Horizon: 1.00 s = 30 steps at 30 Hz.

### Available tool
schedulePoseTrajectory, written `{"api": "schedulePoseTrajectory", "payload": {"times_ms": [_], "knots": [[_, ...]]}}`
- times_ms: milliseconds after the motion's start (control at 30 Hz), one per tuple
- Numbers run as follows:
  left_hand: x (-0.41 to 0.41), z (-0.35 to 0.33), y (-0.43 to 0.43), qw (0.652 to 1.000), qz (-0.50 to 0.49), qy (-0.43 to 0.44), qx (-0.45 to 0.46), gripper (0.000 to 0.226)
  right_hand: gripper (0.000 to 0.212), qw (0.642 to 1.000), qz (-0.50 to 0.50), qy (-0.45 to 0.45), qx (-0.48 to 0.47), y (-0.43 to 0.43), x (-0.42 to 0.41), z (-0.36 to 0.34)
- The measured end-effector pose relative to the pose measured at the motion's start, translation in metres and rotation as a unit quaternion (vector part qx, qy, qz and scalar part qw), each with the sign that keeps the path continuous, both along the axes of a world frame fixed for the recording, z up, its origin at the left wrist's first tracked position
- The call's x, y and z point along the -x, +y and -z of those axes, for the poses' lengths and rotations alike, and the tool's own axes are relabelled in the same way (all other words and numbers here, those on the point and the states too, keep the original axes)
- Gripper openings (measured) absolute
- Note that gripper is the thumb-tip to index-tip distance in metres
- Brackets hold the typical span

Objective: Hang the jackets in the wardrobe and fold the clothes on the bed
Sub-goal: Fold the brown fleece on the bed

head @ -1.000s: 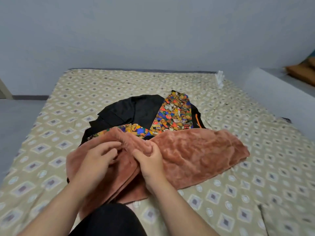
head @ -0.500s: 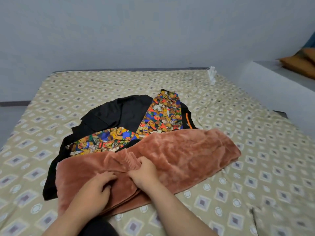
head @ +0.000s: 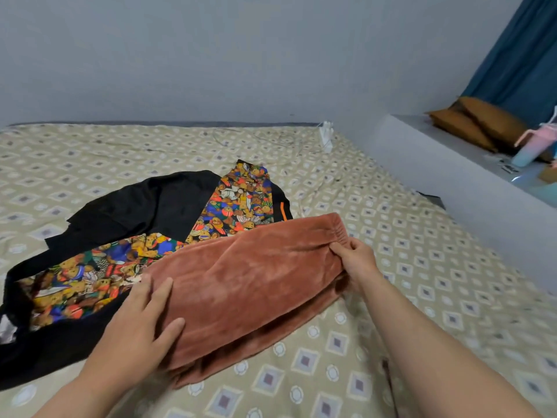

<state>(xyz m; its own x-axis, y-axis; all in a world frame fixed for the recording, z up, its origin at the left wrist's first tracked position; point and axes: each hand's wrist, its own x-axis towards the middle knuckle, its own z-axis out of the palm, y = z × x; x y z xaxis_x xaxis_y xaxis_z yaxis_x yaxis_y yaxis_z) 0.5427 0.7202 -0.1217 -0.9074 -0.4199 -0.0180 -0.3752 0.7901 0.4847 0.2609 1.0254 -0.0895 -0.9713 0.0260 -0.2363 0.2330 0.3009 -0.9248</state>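
A fuzzy rust-brown garment (head: 250, 285) lies folded over itself on the patterned bed (head: 422, 267). My left hand (head: 141, 321) lies flat on its left end with straight fingers, pressing it down. My right hand (head: 355, 259) pinches the elastic waistband at its right end. Behind and under the left side spreads a black garment with colourful bear-print panels (head: 156, 230), partly covered by the brown one.
A grey wall runs behind the bed. To the right stands a white ledge (head: 452, 176) with brown cushions (head: 476, 122), a pastel tumbler (head: 530, 146) and a blue curtain (head: 524, 55). A white power strip (head: 327, 137) with a cable lies at the bed's far edge.
The brown garment has been folded over to the right. My hands moved apart from its middle: the left now presses the left end, the right pinches the waistband. The camera turned right.
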Motion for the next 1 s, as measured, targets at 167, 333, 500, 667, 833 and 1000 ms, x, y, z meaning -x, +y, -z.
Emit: {"api": "schedulePoseTrajectory", "payload": {"times_ms": [167,333,500,667,833,1000], "knots": [[0.019,0.007,0.021,0.998,0.016,-0.01,-0.052,0.085,0.042,0.992,0.12,-0.023,0.035,0.033,0.048,0.002],[0.032,0.019,0.043,0.882,-0.223,0.074,-0.408,0.098,0.099,0.959,0.236,-0.156,-0.032,0.029,0.031,0.027],[0.028,0.023,0.05,0.617,-0.23,0.057,-0.75,0.059,0.082,0.952,0.201,-0.191,0.131,0.019,0.007,0.039],[0.042,-0.016,0.035,0.615,-0.247,0.032,-0.748,0.045,0.042,0.884,0.144,-0.24,0.375,0.004,-0.008,0.007],[0.005,-0.075,-0.039,0.66,-0.249,0.124,-0.698,0.046,0.035,0.853,0.063,-0.217,0.471,-0.055,-0.052,-0.022],[-0.122,-0.099,-0.135,0.65,-0.295,0.26,-0.65,0.033,0.03,0.813,-0.082,-0.249,0.521,-0.17,-0.131,-0.027]]}}
